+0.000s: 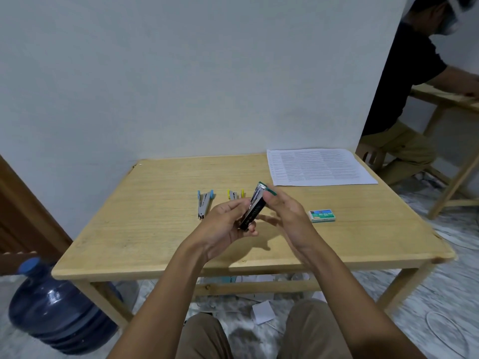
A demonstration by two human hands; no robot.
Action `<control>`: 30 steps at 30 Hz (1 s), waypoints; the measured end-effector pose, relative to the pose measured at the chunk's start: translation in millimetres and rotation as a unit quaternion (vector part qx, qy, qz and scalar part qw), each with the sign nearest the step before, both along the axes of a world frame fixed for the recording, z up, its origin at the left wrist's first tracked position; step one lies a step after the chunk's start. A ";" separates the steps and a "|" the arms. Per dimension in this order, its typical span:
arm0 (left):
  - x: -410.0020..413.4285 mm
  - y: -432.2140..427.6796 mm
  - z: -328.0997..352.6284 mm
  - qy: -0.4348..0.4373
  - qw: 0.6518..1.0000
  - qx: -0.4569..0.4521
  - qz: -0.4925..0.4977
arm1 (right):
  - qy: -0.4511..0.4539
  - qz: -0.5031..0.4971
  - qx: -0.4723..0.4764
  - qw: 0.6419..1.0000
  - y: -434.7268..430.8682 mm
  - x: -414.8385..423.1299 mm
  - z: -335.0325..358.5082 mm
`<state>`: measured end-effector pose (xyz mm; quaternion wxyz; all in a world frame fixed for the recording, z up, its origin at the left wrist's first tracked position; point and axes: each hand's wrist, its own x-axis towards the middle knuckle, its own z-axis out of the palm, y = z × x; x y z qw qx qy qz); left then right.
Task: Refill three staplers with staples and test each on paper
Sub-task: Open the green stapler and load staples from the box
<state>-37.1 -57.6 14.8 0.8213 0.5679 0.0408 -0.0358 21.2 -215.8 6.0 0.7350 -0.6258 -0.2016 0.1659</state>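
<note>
Both hands are raised over the table: a green stapler is pinched between left hand fingers, right hand fingertips closed on its top.

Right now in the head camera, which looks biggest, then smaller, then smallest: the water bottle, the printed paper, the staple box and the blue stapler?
1. water bottle, though it sits nearer the camera
2. printed paper
3 and 4. blue stapler and staple box: they look too alike to rank.
</note>
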 end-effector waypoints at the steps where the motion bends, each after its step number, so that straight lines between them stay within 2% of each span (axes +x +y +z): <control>1: -0.7 -0.3 -0.2 0.000 1.000 -0.005 -0.008 | 0.023 0.038 0.031 0.999 0.8 0.1 -0.2; 3: -1.4 -0.9 0.7 -0.001 1.000 -0.009 -0.025 | 0.051 0.058 0.081 0.994 3.7 -1.7 0.3; 5: -2.2 -0.9 2.4 -0.008 0.999 0.007 -0.044 | 0.080 0.038 0.105 0.991 7.5 -2.8 0.8; 10: -4.5 -0.4 1.9 -0.043 0.994 0.092 -0.046 | 0.113 0.015 0.123 0.986 11.6 -4.4 -0.9; 14: -2.9 0.1 0.0 -0.047 0.992 0.108 -0.039 | 0.120 0.020 0.131 0.984 13.0 -5.2 -3.0; 22: -2.6 1.0 -6.3 -0.043 0.992 0.114 -0.035 | 0.116 -0.001 0.106 0.988 13.6 -4.7 -6.8; 27: 1.5 3.9 -8.3 -0.020 0.992 0.108 -0.054 | 0.076 -0.049 0.050 0.995 9.1 -8.9 -5.3; 30: 11.9 5.1 -5.0 -0.004 0.990 0.141 0.004 | 0.042 -0.101 0.015 0.994 -2.9 -5.2 -2.2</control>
